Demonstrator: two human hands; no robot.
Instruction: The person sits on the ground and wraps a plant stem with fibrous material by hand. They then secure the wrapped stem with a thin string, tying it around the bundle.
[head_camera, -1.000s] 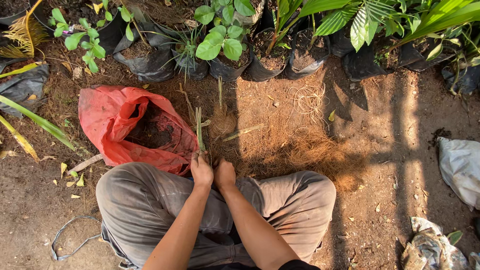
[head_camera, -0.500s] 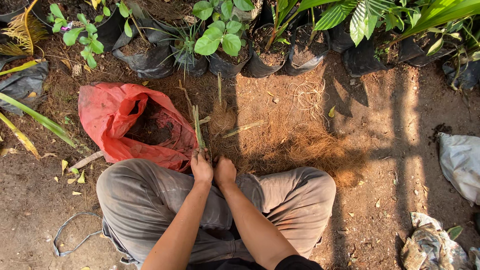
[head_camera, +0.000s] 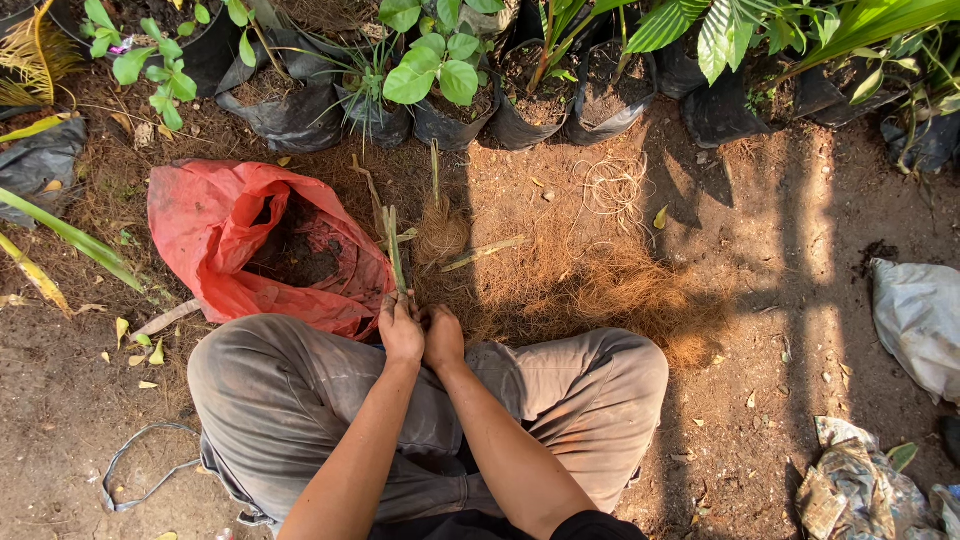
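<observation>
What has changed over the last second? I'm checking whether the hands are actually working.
Almost nothing. The left hand and right hand stay pressed together at the base of the green stalk, beside the red sack. Only the view shifts slightly.

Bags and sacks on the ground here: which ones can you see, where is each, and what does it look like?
Crumpled red plastic sack: lying open, left of the hands, dark soil inside.
Black plastic nursery bags: row along the top, holding green plants.
Grey-white woven sack: right edge, lying flat.
Crumpled printed bag: bottom right corner, faded and dirty.
No signs or screens.
</observation>
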